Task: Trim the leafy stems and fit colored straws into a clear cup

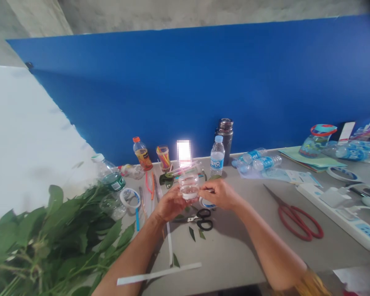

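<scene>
Above the grey tabletop [234, 257], my left hand [172, 203] grips a clear, ribbed plastic cup [189, 186] from its left side; my right hand [219, 193] has its fingertips at the cup's right edge, whether pinching I cannot tell. Nearer me lie small black-handled scissors [204, 213]; rightward, large red-handled scissors [291, 215].
</scene>
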`<state>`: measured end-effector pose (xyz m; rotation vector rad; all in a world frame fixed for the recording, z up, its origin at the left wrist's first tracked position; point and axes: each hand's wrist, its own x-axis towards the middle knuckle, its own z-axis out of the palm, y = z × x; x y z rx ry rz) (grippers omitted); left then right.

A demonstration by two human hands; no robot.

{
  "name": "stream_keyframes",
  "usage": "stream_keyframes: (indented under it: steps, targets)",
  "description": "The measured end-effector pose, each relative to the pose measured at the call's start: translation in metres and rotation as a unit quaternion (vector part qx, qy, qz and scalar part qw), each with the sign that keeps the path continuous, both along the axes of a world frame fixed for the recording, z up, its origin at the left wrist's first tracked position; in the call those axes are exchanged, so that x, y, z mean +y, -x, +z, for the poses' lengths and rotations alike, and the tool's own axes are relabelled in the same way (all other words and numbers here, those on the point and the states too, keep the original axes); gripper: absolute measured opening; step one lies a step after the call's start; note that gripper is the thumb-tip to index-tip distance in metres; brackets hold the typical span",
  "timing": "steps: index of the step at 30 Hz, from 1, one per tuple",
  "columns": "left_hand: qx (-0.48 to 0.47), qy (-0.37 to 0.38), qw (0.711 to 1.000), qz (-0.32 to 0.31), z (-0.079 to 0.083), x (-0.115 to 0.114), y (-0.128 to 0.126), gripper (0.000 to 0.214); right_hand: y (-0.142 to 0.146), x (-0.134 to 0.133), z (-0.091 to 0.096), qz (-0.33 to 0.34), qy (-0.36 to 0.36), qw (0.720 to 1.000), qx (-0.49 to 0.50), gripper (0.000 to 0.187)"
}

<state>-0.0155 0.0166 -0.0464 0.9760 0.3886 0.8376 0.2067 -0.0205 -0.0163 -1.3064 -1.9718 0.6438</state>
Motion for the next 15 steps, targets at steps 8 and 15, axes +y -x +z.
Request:
stream_keyframes:
  steps: [8, 15]
  targets:
    - [0.056, -0.014, 0.995, 0.083, -0.005, -0.007, -0.013, 0.061, 0.006, -0.002, 0.000, -0.071, -0.056, 0.993, -0.078, 0.019]
    - [0.045, -0.001, 0.985, 0.167, -0.012, 0.003, -0.013, 0.064, 0.012, -0.004, -0.002, -0.090, -0.121, 0.981, -0.119, 0.023]
